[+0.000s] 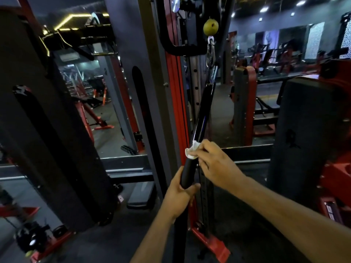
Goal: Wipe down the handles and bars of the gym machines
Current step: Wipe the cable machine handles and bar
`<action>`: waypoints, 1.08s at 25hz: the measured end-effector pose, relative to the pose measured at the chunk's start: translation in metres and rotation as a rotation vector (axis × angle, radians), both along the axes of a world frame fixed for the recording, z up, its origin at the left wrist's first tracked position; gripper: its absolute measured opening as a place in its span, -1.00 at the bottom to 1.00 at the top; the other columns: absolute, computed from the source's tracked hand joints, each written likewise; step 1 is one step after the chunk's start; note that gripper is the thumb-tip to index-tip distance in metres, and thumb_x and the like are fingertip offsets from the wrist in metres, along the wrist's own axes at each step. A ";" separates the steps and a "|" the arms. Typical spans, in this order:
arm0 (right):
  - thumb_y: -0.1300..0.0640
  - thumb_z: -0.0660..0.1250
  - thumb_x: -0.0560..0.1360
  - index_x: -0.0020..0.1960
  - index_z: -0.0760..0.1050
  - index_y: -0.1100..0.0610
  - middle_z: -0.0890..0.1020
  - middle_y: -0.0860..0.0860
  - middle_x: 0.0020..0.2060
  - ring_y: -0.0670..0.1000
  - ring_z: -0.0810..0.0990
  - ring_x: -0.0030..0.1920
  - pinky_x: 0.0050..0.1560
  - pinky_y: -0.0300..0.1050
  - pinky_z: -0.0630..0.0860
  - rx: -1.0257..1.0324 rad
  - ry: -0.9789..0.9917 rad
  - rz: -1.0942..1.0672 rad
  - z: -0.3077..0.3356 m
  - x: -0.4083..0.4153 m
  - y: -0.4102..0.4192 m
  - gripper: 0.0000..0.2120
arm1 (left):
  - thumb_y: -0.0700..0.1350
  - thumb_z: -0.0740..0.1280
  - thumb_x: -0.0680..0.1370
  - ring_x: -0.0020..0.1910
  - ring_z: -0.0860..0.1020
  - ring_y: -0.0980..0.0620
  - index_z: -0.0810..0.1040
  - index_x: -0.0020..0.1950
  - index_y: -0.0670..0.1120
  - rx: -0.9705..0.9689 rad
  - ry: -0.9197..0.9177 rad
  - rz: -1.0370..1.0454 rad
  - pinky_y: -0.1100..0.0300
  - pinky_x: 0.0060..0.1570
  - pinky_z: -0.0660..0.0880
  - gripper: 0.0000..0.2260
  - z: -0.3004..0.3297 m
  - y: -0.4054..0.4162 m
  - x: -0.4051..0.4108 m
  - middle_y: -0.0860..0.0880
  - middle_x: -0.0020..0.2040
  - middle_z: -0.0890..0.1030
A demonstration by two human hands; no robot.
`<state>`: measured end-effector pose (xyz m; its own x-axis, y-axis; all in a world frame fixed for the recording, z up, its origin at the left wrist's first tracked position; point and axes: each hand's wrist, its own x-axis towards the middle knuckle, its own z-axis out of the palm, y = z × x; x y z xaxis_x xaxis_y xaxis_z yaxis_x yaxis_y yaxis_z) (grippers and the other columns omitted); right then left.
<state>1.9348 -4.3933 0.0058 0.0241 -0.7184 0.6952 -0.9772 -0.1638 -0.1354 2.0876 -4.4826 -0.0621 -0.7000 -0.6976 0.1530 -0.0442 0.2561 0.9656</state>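
A long black bar [202, 114] hangs from a metal clip [210, 52] under a yellow-green ball [210, 26] on the cable machine. Its lower end has a matte black grip [187, 173]. My left hand [179, 198] grips the bottom of that grip, thumb wrapped across it. Just above, my right hand [214, 164] pinches a small white wipe [191, 151] against the bar where the shiny part meets the grip. Most of the wipe is hidden under my fingers.
The machine's red and grey upright [175, 103] stands right behind the bar. A large dark padded panel [57, 149] fills the left side and a dark weight housing [307, 133] the right. More red gym machines [245, 103] stand across the floor behind.
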 end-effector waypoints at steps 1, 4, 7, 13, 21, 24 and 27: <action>0.27 0.31 0.58 0.29 0.58 0.12 0.44 -0.02 0.05 -0.11 0.44 0.00 0.11 -0.22 0.55 0.003 0.039 0.005 0.005 -0.004 -0.003 -0.70 | -0.11 0.48 0.53 -0.34 0.49 -0.01 0.51 0.24 0.25 -0.001 0.007 0.003 -0.03 -0.24 0.49 -0.63 -0.003 -0.001 0.003 -0.01 -0.24 0.52; 0.26 0.31 0.57 0.27 0.58 0.09 0.41 0.01 0.00 -0.16 0.31 -0.05 0.01 -0.18 0.60 -0.066 0.109 -0.113 0.038 -0.023 -0.025 -0.71 | -0.11 0.49 0.53 -0.40 0.52 0.01 0.49 0.33 0.15 0.005 -0.038 0.096 0.00 -0.31 0.51 -0.58 -0.011 -0.011 0.002 0.00 -0.30 0.53; 0.27 0.32 0.58 0.21 0.59 0.13 0.43 0.03 -0.04 -0.08 0.44 -0.11 -0.01 -0.06 0.62 -0.125 0.040 -0.206 0.056 -0.034 -0.041 -0.76 | -0.11 0.49 0.53 -0.42 0.54 0.05 0.43 0.43 0.12 0.025 -0.091 0.146 0.11 -0.33 0.52 -0.50 -0.012 -0.014 0.000 -0.01 -0.28 0.55; 0.24 0.31 0.58 0.16 0.60 0.19 0.47 0.02 -0.01 -0.05 0.56 -0.07 0.04 -0.16 0.61 -0.082 -0.193 -0.008 -0.004 0.012 -0.010 -0.81 | -0.23 0.46 0.55 -0.43 0.49 0.01 0.53 0.19 0.09 0.000 0.000 0.093 0.08 -0.37 0.49 -0.69 -0.007 -0.009 0.001 -0.03 -0.29 0.52; 0.29 0.34 0.55 0.18 0.62 0.17 0.39 -0.05 -0.02 -0.09 0.46 -0.04 0.11 -0.21 0.54 -0.240 -0.125 -0.195 0.073 -0.060 -0.054 -0.77 | -0.17 0.45 0.56 -0.41 0.52 0.05 0.48 0.18 0.18 -0.035 -0.091 0.143 0.11 -0.36 0.53 -0.68 -0.005 0.001 -0.002 -0.04 -0.28 0.51; 0.32 0.29 0.57 0.31 0.57 0.23 0.40 0.05 0.03 -0.06 0.40 0.00 0.12 -0.24 0.49 -0.198 -0.015 -0.211 0.083 -0.070 -0.056 -0.68 | -0.13 0.46 0.57 -0.37 0.57 0.07 0.48 0.22 0.16 -0.109 -0.132 0.187 0.11 -0.35 0.58 -0.69 -0.008 0.003 -0.003 -0.03 -0.21 0.58; 0.36 0.28 0.56 0.30 0.53 0.32 0.45 0.16 0.10 0.07 0.46 0.04 0.23 -0.11 0.51 -0.126 0.196 -0.125 0.067 -0.062 -0.046 -0.68 | -0.07 0.47 0.56 -0.25 0.64 0.11 0.46 0.35 0.11 -0.139 -0.161 0.269 0.20 -0.31 0.57 -0.61 -0.011 0.000 -0.006 0.01 -0.10 0.62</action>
<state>1.8730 -4.4394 0.0732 0.0836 -0.6321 0.7704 -0.9964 -0.0434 0.0725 2.0818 -4.4821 -0.0728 -0.5163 -0.8409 0.1621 -0.2774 0.3432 0.8974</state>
